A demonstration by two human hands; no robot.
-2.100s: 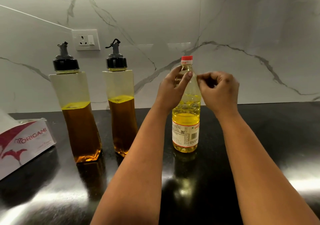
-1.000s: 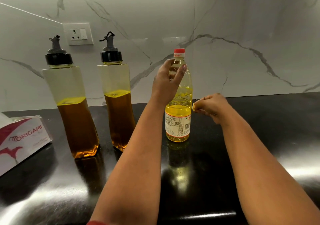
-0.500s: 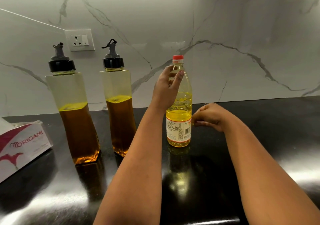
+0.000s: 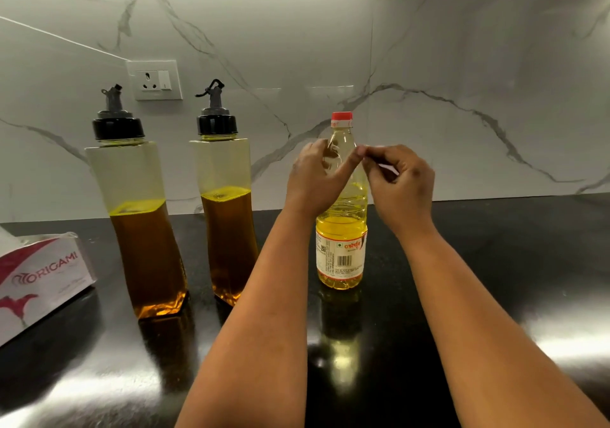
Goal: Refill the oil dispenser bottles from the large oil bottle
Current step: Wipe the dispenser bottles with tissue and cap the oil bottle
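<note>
Yellow oil half fills the bottle [image 4: 341, 229], upright on our black counter [image 4: 495, 262], red cap [image 4: 341, 116] on. Our left hand [image 4: 313, 180] grips its neck; our right hand [image 4: 401, 183] pinches beside it, what we cannot tell. Two dispensers [image 4: 138, 216] [image 4: 227, 209] stand left.

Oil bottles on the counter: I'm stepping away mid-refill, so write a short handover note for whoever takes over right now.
Left hand: grips the neck of the large oil bottle, which stands upright on the black counter.
Right hand: fingers curled at the neck; a pinch on something cannot be made out.
Red cap: still on.
Two dispenser bottles: left of it, black pourer tops on, each roughly half full of darker oil.
Done: nothing poured.
Left: take off the red cap, remove both dispenser tops, pour, reclose.
</note>
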